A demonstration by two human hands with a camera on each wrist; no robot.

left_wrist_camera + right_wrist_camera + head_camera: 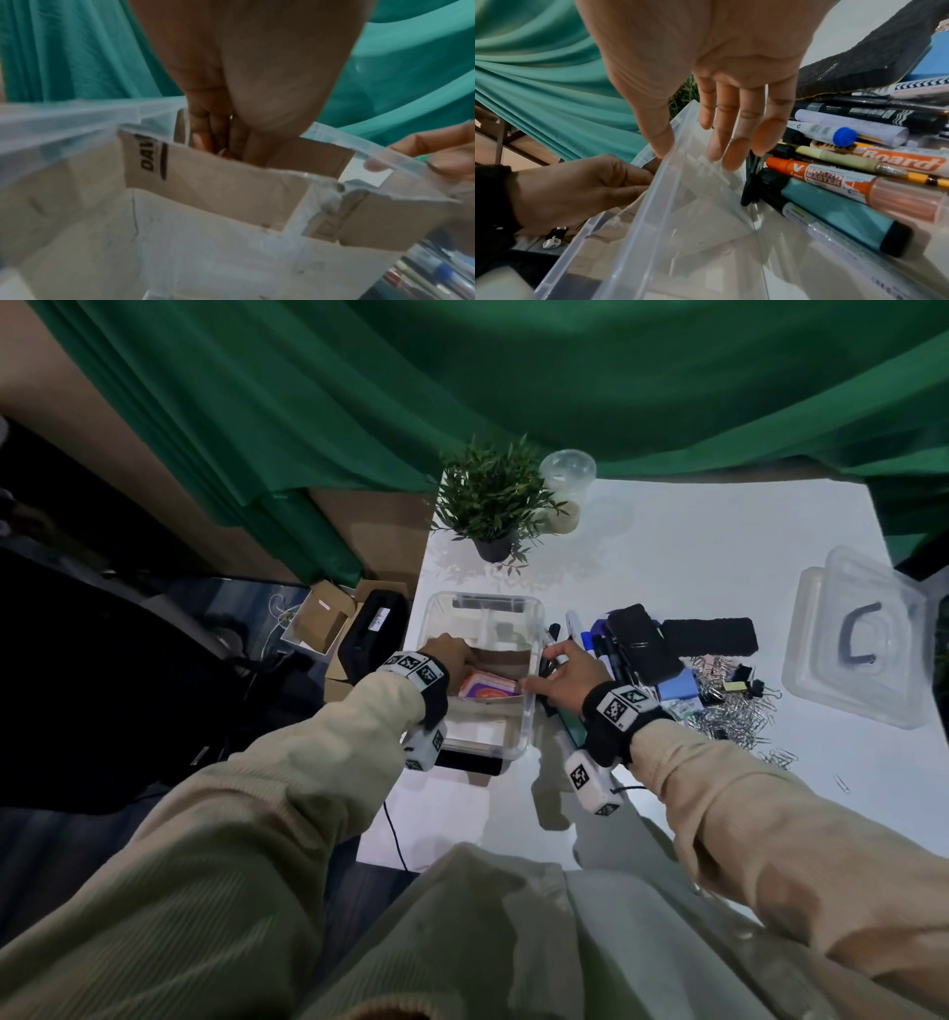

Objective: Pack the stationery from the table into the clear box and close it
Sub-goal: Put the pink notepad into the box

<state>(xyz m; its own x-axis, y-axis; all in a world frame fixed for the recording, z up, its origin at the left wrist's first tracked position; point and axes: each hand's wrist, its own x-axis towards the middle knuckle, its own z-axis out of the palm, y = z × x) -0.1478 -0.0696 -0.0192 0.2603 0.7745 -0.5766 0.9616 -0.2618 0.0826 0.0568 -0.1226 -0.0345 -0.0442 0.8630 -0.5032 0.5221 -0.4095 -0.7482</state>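
The clear box [536, 629] stands at the table's left edge, split into compartments by brown cardboard dividers [218, 186]. My left hand [449, 654] reaches down into the middle compartment, its fingers [203, 130] and thumb pinching a pink and orange pad [488, 689] that sits low in it. My right hand [544, 667] rests on the box's right rim [641, 213], thumb over the edge and fingers [734, 142] straight along the outer wall. A pile of markers and pens [834, 178] lies right beside that wall.
Black erasers [711, 636], a blue pad [678, 686], binder clips [744, 683] and scattered paper clips [729, 716] lie right of the markers. The clear lid [862, 639] rests at the far right. A potted plant [493, 505] and plastic cup [565, 490] stand behind the box.
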